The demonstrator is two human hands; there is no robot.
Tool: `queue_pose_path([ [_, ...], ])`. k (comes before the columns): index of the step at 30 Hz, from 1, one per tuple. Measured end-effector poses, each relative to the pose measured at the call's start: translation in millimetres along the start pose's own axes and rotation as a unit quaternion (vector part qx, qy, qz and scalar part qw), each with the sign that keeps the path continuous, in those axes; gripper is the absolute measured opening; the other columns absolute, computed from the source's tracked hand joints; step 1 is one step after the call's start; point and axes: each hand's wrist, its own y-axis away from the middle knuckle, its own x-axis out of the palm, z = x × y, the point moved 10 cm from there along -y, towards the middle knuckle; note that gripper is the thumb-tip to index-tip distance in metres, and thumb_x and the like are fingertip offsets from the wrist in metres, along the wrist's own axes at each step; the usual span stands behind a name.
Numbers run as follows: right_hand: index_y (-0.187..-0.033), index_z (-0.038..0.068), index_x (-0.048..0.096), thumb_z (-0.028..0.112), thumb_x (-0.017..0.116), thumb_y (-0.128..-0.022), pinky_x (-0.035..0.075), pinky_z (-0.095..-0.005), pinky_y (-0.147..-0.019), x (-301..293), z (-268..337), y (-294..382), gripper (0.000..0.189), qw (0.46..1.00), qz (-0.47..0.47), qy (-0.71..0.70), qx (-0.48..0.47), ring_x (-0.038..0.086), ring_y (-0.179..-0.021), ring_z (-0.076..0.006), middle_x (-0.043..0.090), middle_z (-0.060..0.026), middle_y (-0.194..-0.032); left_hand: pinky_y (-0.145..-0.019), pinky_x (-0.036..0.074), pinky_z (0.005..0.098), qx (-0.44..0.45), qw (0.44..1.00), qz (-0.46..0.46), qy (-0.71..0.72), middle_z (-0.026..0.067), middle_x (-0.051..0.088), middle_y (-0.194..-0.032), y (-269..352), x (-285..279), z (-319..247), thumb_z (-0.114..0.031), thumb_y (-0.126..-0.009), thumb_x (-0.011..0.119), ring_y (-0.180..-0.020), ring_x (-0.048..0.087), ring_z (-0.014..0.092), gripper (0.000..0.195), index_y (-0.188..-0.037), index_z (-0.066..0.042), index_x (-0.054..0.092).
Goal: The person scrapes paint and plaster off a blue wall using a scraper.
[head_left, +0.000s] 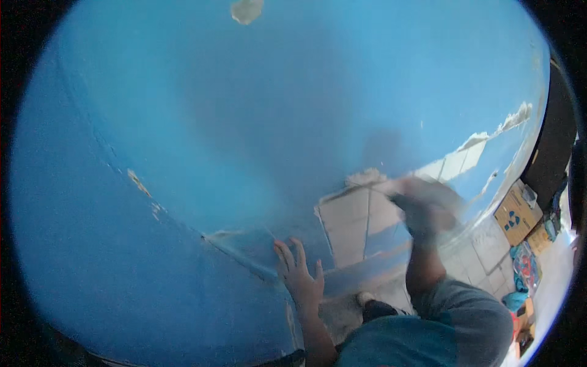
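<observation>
A blue painted wall [257, 101] fills most of the head view, with its corner running down the left side. My left hand [300, 277] rests on or close to the low part of the wall, fingers spread, and no held object shows. Right of it, my right hand [424, 197] is badly blurred beside the rough upper edge of some pale tiles [346, 218]; whether it holds something cannot be told. Chipped plaster [367, 176] borders those tiles. More pale tiles [454, 165] show farther right, below another ragged paint edge.
A printed cardboard box [516, 215], a clear plastic bag with colourful contents [527, 268] and other clutter lie on the right. Behind the box stands a dark panel [552, 137]. A shoe [365, 299] is on the floor below the tiles.
</observation>
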Motion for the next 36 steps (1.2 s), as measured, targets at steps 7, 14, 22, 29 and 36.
queue_pose_path([
  [7, -0.074, 0.011, 0.051, 0.021, 0.052, -0.097, 0.042, -0.0328, -0.063, -11.8, 20.9, 2.7, 0.025, 0.999, -0.024, -0.024, 0.036, 0.049, -0.063, -0.0165, 0.053, -0.0034, -0.071, -0.113, 0.028, 0.0607, -0.006, 1.000, 0.010, -0.011, 0.0226, 0.004, -0.162, 6.3, 6.8, 3.7, -0.028, -0.091, 0.066, -0.150, 0.008, 0.042, 0.082, -0.157, -0.016, 0.019],
  [14, -0.094, 0.001, 0.062, 0.027, 0.054, -0.097, 0.048, -0.0362, -0.078, -41.3, -21.6, 59.9, 0.027, 0.980, -0.078, 0.026, 0.180, 0.060, -0.088, -0.0218, 0.064, -0.0128, -0.093, -0.115, 0.025, 0.0595, 0.016, 1.000, 0.006, -0.017, 0.0222, 0.002, -0.162, 0.4, 5.3, -6.3, -0.031, -0.092, 0.064, -0.150, 0.005, 0.042, 0.080, -0.157, -0.017, 0.019],
  [22, -0.069, 0.002, 0.058, 0.011, 0.060, -0.097, 0.038, -0.0353, -0.056, 93.8, -73.7, 163.7, 0.030, 0.936, 0.173, -0.027, 0.305, 0.051, -0.057, -0.0181, 0.052, -0.0054, -0.060, -0.112, 0.031, 0.0540, 0.140, 0.989, -0.005, 0.044, 0.0276, 0.034, -0.153, 30.1, 34.0, 33.0, -0.047, -0.088, 0.066, -0.135, 0.044, 0.041, 0.073, -0.146, -0.008, 0.045],
  [29, -0.073, 0.001, 0.059, 0.018, 0.058, -0.100, 0.039, -0.0362, -0.059, 108.9, -26.5, 257.6, 0.032, 0.889, 0.107, -0.052, 0.443, 0.052, -0.057, -0.0243, 0.055, -0.0111, -0.065, -0.103, 0.042, 0.0436, -0.163, 0.744, 0.448, 0.467, 0.0202, 0.055, -0.133, 178.6, 149.7, 22.3, -0.035, -0.095, 0.061, -0.124, 0.053, 0.032, 0.046, -0.129, -0.004, 0.061],
  [36, -0.073, 0.001, 0.058, 0.021, 0.059, -0.099, 0.041, -0.0391, -0.062, 137.3, -7.7, 280.5, 0.032, 0.848, 0.185, -0.117, 0.482, 0.055, -0.060, -0.0281, 0.060, -0.0131, -0.069, -0.098, 0.044, 0.0406, -0.157, 0.677, 0.540, 0.475, 0.0164, 0.058, -0.126, 200.1, 180.9, -3.1, -0.038, -0.094, 0.062, -0.118, 0.055, 0.028, 0.046, -0.126, -0.004, 0.061],
])
